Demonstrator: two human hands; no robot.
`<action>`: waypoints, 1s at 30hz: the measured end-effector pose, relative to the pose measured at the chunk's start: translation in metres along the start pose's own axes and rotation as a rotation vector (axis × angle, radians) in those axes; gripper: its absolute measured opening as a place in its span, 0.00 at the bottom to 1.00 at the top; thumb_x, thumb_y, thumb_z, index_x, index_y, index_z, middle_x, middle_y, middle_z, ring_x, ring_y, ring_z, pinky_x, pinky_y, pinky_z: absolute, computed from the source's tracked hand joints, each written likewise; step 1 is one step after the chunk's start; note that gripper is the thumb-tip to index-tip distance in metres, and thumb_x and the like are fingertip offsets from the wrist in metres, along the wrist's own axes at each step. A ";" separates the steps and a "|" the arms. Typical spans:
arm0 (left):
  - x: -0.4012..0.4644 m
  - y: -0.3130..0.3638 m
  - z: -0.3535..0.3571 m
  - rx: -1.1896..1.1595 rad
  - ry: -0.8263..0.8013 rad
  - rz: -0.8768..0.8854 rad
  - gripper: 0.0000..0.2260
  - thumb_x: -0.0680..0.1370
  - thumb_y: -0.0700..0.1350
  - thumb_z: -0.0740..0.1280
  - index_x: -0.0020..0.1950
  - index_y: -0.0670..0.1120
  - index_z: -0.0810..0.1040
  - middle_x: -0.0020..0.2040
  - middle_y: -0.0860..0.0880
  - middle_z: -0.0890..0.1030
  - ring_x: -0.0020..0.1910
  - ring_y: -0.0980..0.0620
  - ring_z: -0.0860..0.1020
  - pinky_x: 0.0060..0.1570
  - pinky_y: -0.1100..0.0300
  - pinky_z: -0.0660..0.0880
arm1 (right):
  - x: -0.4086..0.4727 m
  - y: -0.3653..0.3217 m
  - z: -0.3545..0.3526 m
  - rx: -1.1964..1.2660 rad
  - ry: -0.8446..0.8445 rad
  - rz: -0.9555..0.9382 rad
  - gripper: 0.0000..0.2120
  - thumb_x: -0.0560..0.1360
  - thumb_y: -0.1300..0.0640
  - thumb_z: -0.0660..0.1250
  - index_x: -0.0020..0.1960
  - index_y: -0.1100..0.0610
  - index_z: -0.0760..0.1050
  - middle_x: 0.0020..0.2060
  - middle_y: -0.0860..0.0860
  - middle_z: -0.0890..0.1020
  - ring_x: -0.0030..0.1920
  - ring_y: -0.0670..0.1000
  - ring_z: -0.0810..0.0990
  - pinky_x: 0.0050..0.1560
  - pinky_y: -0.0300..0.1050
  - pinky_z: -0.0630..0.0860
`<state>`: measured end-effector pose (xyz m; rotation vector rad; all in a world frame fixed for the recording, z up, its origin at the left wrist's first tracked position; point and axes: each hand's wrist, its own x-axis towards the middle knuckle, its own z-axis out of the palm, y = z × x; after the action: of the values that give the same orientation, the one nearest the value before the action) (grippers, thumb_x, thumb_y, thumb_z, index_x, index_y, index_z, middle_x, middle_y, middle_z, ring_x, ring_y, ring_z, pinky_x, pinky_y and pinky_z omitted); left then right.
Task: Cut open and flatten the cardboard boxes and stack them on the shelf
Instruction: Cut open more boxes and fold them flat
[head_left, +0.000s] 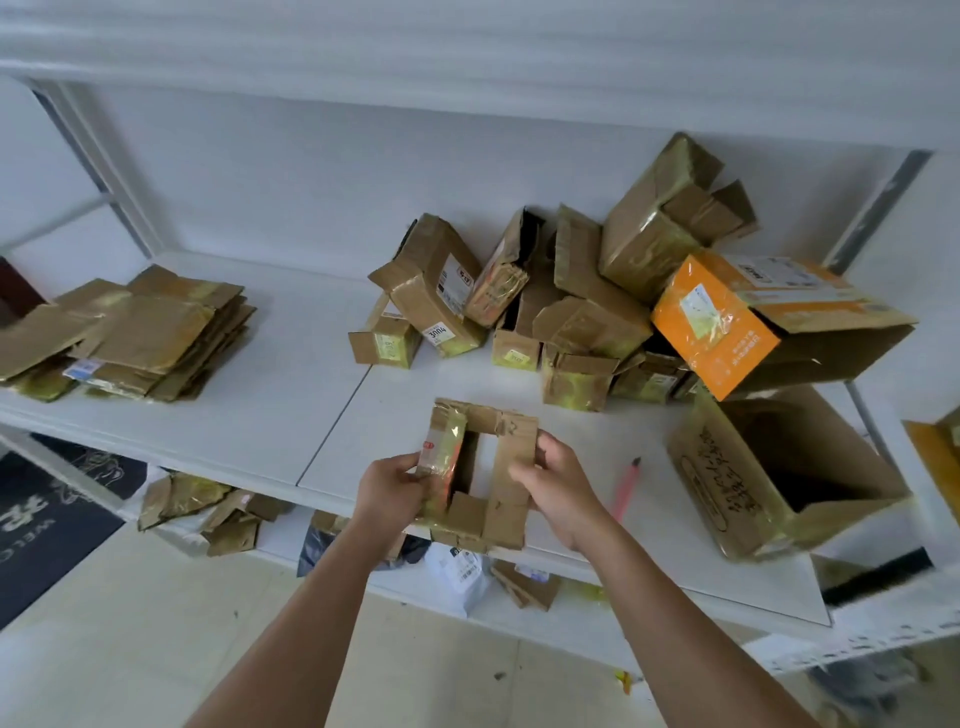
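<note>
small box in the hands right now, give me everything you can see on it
The small box is brown corrugated cardboard, worn and creased, with glossy yellowish tape and a label with red on its left side. Both ends are open, so the white shelf shows through the middle. Flaps stick out at top and bottom. It is not yet flat. It is held over the shelf's front edge: the left hand grips its left wall, the right hand grips its right wall. Whether it touches the shelf is unclear.

We see white shelf (260, 415). On it: brown flattened stack (130, 332) at left, brown box pile (519, 291), orange box (727, 322) with white label at right, pink pen (626, 488) near front edge. We note dark mat (41, 519), white lettering, below shelf.
</note>
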<state>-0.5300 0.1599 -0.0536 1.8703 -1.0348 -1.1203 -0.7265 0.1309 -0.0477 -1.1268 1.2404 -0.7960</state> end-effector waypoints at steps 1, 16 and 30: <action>0.001 0.002 -0.001 -0.006 -0.001 0.015 0.14 0.75 0.33 0.68 0.48 0.51 0.84 0.37 0.49 0.86 0.39 0.46 0.84 0.43 0.51 0.81 | -0.001 -0.003 0.001 0.004 -0.015 -0.017 0.18 0.71 0.64 0.63 0.50 0.44 0.81 0.42 0.50 0.83 0.43 0.49 0.78 0.46 0.50 0.75; -0.009 0.021 -0.015 -0.007 -0.055 0.104 0.15 0.75 0.39 0.69 0.56 0.55 0.71 0.43 0.47 0.81 0.34 0.51 0.76 0.33 0.62 0.72 | 0.005 -0.016 0.001 -0.109 0.019 -0.048 0.21 0.80 0.66 0.62 0.54 0.37 0.75 0.51 0.36 0.82 0.55 0.40 0.79 0.53 0.43 0.79; -0.023 0.017 -0.037 0.072 -0.149 0.243 0.18 0.76 0.27 0.60 0.44 0.47 0.82 0.39 0.53 0.86 0.40 0.59 0.83 0.38 0.69 0.76 | 0.012 -0.005 0.020 -0.666 0.270 -0.509 0.41 0.69 0.74 0.67 0.76 0.54 0.58 0.73 0.55 0.61 0.73 0.51 0.60 0.69 0.42 0.64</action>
<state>-0.5077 0.1791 -0.0178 1.6801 -1.3630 -1.1023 -0.7039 0.1225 -0.0470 -1.9792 1.5215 -0.9601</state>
